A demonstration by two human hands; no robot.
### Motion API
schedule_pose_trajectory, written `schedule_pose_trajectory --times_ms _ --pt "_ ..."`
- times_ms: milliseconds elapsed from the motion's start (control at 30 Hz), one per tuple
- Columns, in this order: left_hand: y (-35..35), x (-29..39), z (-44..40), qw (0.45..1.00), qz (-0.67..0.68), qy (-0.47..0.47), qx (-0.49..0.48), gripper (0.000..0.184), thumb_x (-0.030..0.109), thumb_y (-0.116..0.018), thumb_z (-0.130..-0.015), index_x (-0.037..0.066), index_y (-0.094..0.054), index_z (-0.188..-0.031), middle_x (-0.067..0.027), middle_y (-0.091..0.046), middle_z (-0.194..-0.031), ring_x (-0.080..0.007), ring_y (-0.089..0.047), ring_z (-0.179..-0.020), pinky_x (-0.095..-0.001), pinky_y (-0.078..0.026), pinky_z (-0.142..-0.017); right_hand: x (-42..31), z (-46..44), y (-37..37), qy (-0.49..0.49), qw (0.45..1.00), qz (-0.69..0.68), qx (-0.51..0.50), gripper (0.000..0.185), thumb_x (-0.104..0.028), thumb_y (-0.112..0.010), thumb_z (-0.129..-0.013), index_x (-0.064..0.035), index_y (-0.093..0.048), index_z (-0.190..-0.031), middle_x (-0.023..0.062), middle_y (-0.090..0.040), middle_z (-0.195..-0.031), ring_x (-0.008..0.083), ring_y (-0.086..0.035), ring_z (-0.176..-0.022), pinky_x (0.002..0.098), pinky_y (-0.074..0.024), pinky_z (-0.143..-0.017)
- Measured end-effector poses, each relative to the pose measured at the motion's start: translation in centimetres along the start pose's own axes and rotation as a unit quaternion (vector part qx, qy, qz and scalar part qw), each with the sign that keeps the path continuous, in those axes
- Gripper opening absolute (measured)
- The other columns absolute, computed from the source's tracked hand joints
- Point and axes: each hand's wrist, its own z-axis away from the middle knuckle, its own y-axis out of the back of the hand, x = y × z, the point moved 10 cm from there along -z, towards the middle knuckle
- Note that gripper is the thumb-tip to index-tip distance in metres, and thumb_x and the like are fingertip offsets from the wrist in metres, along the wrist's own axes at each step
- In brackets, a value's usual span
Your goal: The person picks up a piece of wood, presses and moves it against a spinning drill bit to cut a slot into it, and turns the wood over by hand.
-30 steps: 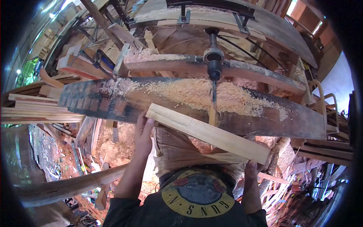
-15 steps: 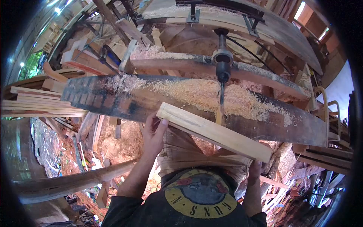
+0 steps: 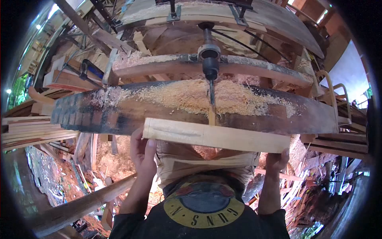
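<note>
A pale, squared wooden piece (image 3: 217, 136) lies across the front of the body, nearly level, its right end slightly lower. My left hand (image 3: 144, 153) grips its left end, thumb on the near side. At the other end, my right hand (image 3: 277, 159) holds the wood from below, with part of its fingers hidden. Just beyond the wood is a dark, worn plank (image 3: 159, 117) heaped with wood shavings (image 3: 187, 95). A drill chuck with a long bit (image 3: 212, 95) points toward me over the plank, above the middle of the wood.
Behind the plank runs a thick wooden beam (image 3: 159, 68) that bears the drill shaft. Stacked boards (image 3: 39, 129) lie at the left and more boards (image 3: 338, 143) at the right. A round pole (image 3: 79, 207) slants at the lower left. A clamp (image 3: 84, 69) stands at the back left.
The wooden piece has turned from a steep slant to nearly level, its right end raised by my right hand. Both hands keep their hold. The camera view has shifted.
</note>
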Motion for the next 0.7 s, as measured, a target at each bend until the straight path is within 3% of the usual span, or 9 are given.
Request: schedule_pose_trajectory --times_ms 67,200,367,467,600,700 --pt "0.1 0.0 0.8 0.999 -0.01 -0.038 -0.026 0.043 0.018 -0.063 -0.099 -0.001 -0.049 -0.135 -0.0207 -0.049 -0.144 -0.0258 -0.052 -0.13 -0.0435 -0.039 -0.111 0.1 -0.3 -0.6 -0.003 0.999 -0.039 0.002 0.062 -0.042 -0.059 -0.093 0.0051 -0.051 -0.132 0.0192 -0.06 -0.124 0.0328 -0.059 -0.116 0.0477 -0.0449 -0.103" --pt "-0.6 -0.1 2.5 0.994 0.02 -0.075 -0.071 0.045 0.018 -0.062 -0.1 0.001 -0.044 -0.137 -0.028 -0.045 -0.147 -0.0332 -0.047 -0.136 -0.0495 -0.035 -0.115 -0.9 0.1 0.8 0.006 0.997 0.067 0.042 0.071 -0.054 -0.062 -0.087 0.0044 -0.051 -0.125 0.0231 -0.06 -0.123 0.0316 -0.061 -0.11 0.0473 -0.0484 -0.098" --pt "-1.6 0.1 2.6 0.992 0.022 -0.095 -0.075 0.045 0.017 -0.062 -0.101 0.002 -0.044 -0.139 -0.028 -0.043 -0.151 -0.0355 -0.043 -0.142 -0.0502 -0.032 -0.118 -1.8 -1.6 1.2 0.015 0.996 0.041 0.077 0.075 -0.053 -0.061 -0.086 0.0061 -0.051 -0.132 0.0238 -0.058 -0.133 0.0326 -0.058 -0.12 0.0467 -0.0451 -0.107" --pt "-1.8 -2.0 2.0 0.994 0.035 -0.077 -0.067 0.045 0.015 -0.063 -0.1 0.003 -0.044 -0.139 -0.027 -0.043 -0.151 -0.0352 -0.043 -0.143 -0.0491 -0.032 -0.118 -0.6 -3.8 0.8 0.016 0.99 0.104 0.09 0.079 -0.051 -0.061 -0.085 0.0064 -0.05 -0.137 0.0233 -0.056 -0.138 0.0325 -0.055 -0.127 0.045 -0.0421 -0.11" --pt "-2.3 -3.3 2.0 0.989 0.051 -0.106 -0.091 0.045 0.01 -0.063 -0.099 0.002 -0.045 -0.14 -0.0249 -0.045 -0.15 -0.0329 -0.044 -0.142 -0.0462 -0.033 -0.118 2.9 -4.8 2.0 -0.015 0.994 0.066 0.083 0.076 -0.049 -0.06 -0.084 0.0061 -0.052 -0.136 0.0223 -0.059 -0.134 0.0321 -0.057 -0.124 0.044 -0.0411 -0.11" --pt "-2.8 -2.0 1.7 0.992 -0.034 -0.105 -0.064 0.045 0.021 -0.061 -0.1 0.001 -0.046 -0.137 -0.023 -0.045 -0.15 -0.0299 -0.046 -0.137 -0.0462 -0.035 -0.115 4.1 -5.2 2.6 -0.032 0.996 0.061 0.062 0.072 -0.049 -0.059 -0.084 0.0057 -0.055 -0.13 0.0217 -0.061 -0.129 0.0319 -0.059 -0.119 0.0435 -0.0427 -0.107"
